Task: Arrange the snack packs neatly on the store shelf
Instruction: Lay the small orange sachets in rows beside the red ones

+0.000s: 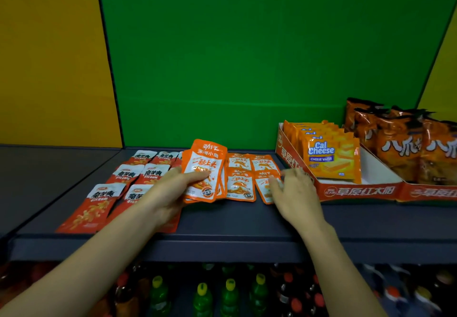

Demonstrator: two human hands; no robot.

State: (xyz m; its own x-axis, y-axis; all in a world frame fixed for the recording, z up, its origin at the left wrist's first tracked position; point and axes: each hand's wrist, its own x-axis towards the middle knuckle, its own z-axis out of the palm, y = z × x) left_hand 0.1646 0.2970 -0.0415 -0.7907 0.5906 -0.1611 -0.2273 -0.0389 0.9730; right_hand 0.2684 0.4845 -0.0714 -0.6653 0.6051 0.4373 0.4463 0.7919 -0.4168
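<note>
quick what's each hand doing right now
Left hand: holding a stack of orange snack packs.
Right hand: open, fingertips touching an orange pack lying on the shelf.

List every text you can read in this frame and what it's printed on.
"Cal Cheese", "CHEESE WAFER": front wafer pack.
"草原红太阳": red tray.
"魔芋爽": red packs.
"深海小鱼", "一秒上头": orange packs in left hand.
"八爪": orange bags, remainder cut off.
Small print: blurred.
</note>
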